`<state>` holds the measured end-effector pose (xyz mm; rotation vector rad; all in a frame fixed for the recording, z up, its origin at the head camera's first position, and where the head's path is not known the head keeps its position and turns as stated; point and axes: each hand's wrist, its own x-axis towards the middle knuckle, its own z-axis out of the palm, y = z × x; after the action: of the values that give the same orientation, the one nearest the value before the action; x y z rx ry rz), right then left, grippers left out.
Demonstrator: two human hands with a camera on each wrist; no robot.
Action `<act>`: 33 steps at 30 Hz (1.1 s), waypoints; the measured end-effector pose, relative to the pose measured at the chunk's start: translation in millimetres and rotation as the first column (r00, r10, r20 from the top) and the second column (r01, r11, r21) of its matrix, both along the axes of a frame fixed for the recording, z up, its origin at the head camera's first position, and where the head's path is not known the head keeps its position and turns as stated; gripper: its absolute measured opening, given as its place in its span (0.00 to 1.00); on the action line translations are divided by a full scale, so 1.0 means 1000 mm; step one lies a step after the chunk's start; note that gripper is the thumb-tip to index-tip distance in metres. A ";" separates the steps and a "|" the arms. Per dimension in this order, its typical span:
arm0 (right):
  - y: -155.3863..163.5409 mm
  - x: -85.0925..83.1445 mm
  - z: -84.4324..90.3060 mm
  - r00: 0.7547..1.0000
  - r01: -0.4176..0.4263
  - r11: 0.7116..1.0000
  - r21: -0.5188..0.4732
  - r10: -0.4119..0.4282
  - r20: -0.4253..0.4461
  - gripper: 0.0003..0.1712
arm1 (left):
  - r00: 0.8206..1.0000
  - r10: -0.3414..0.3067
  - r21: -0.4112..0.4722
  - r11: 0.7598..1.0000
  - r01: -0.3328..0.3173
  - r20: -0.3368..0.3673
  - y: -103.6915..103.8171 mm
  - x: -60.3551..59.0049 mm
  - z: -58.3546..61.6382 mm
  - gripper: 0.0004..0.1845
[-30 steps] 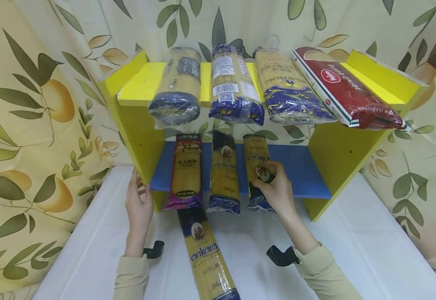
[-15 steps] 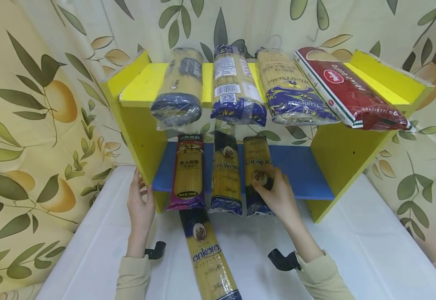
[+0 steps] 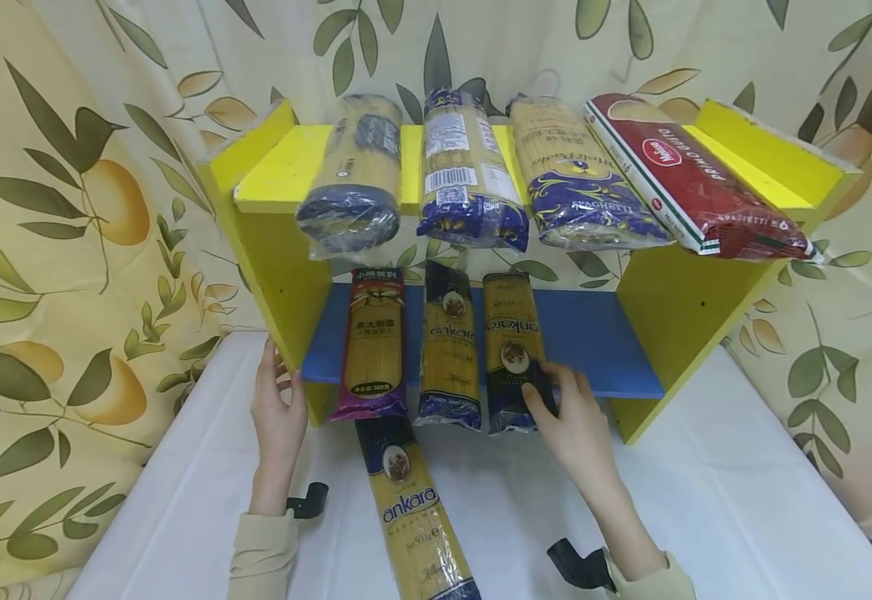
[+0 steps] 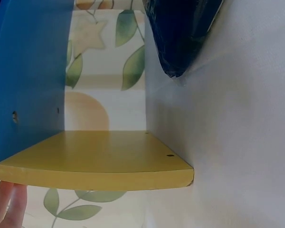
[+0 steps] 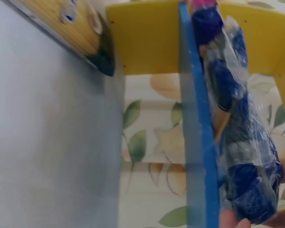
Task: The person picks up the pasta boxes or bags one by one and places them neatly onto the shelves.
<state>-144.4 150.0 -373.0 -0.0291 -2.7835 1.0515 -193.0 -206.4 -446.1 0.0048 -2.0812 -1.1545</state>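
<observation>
My right hand [image 3: 577,425] grips the lower right corner of an Ankara spaghetti pack [image 3: 509,317], the rightmost on the blue shelf [image 3: 582,342]. In the right wrist view its fingers [image 5: 228,219] are at the dark blue end [image 5: 251,190] of that pack. My left hand [image 3: 280,408] rests against the outside of the yellow side panel [image 3: 286,308]; its fingertips [image 4: 14,199] touch the panel's outer face in the left wrist view. Left of the gripped pack lie another Ankara pack [image 3: 448,350] and a red-and-purple spaghetti pack [image 3: 374,342].
One more Ankara pack [image 3: 417,517] lies on the white table [image 3: 706,517], its far end under the shelf. On the yellow upper shelf [image 3: 271,179] sit a red Melissa pack [image 3: 694,171] and several clear-and-blue spaghetti packs [image 3: 469,167]. A patterned curtain [image 3: 68,250] hangs behind.
My right hand has slid down from the middle of the Ankara pack to its lower right corner. The pack has shifted slightly left and toward me. The left hand stays at the panel.
</observation>
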 end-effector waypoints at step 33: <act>-0.064 0.094 -0.077 0.951 -0.234 0.952 0.197 0.266 -0.156 0.26 | 1.000 -0.006 0.023 1.000 0.006 0.018 0.000 0.000 0.000 0.38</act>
<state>-50.8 86.2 -449.6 0.4324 -2.7488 0.8044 -192.5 -205.9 -445.8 0.0197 -2.0846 -1.1864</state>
